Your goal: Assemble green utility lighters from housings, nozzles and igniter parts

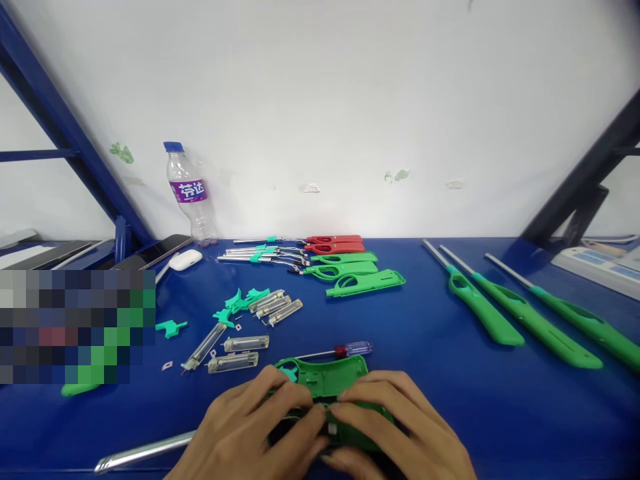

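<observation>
At the table's front edge my left hand [265,427] and my right hand [395,420] are closed on a green half shell [355,437], their fingertips meeting over a small pale part in it. Another green half shell [333,377], hollow side up, lies just beyond my fingers, with a teal piece [289,373] at its left. A metal tube [145,452] sticks out to the left from under my left hand. Behind the shells lies a screwdriver [355,349] with a clear purple and red handle.
Clear fuel tanks [233,362] and teal triggers [171,327] lie left of centre. Red [335,247] and green shells [367,283] with metal rods stand in rows behind. Three green lighters [487,310] lie right. A bottle [193,197] and white case [185,259] are back left.
</observation>
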A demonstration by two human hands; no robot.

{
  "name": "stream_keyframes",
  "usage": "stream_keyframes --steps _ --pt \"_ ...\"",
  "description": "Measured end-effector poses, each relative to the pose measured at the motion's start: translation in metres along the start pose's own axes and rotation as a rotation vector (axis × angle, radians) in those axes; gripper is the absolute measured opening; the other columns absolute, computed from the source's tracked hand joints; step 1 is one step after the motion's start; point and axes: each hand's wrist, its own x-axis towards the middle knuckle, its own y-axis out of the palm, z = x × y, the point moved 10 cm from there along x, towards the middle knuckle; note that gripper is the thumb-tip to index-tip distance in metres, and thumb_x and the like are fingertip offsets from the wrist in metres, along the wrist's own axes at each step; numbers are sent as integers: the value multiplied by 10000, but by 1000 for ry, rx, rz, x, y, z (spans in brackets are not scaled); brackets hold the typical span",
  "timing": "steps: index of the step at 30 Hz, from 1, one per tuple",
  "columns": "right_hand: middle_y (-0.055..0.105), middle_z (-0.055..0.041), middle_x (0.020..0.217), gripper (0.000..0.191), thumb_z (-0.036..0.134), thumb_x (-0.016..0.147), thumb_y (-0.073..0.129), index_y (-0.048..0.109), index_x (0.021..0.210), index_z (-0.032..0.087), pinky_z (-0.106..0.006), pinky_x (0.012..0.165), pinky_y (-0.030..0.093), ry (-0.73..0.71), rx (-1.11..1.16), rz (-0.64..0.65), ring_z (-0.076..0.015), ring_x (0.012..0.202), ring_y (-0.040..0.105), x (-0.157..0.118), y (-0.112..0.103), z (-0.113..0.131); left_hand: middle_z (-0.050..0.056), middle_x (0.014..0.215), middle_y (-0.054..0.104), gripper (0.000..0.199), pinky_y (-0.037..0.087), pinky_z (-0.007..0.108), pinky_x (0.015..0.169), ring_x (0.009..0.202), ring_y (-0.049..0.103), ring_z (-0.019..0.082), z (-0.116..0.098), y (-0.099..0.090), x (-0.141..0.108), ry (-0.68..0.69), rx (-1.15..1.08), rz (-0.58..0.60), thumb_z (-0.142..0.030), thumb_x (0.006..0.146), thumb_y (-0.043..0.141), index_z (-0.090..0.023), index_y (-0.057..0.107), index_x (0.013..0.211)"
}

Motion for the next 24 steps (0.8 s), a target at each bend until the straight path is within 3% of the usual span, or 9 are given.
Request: stream_keyframes --steps 4,7,12,17,24 --pt "812 35 1040 176 339 995 834 756 1142 280 -226 899 652 19 26 18 -159 974 773 -2 4 -3 -9 871 757 285 525 291 678 761 652 169 3 -1 3 -18 -58 -9 -191 1170 528 -213 752 995" --pt "808 53 1034 70 344 1081 719 761 1122 306 -241 862 630 62 34 25 -151 970 755 -5 8 -7 4 932 761 264 575 296 801 833 664 177 8 3 0 -65 -103 23 -211 1170 531 -215 733 1000" --pt "806 54 1040 153 357 1135 619 765 1111 318 -257 846 597 88 39 24 -153 968 733 -9 13 -7 11 1034 751 150 592 340 972 966 666 194 12 9 -7 -134 -161 125 -155 1123 576 -226 706 1102" --pt "805 46 1046 163 285 1140 602 759 1099 305 -268 852 588 85 51 28 -157 954 719 -11 15 -7 32 1057 744 209 599 375 998 990 661 209 10 8 -7 -121 -152 151 -72 1083 532 -208 686 1120" --pt "812 33 1027 116 234 1114 649 757 1098 273 -245 852 595 42 47 -21 -149 956 743 -10 8 -4 21 1084 737 172 580 377 1031 1021 655 205 13 13 -11 -159 -155 216 -103 1092 534 -219 661 1095"
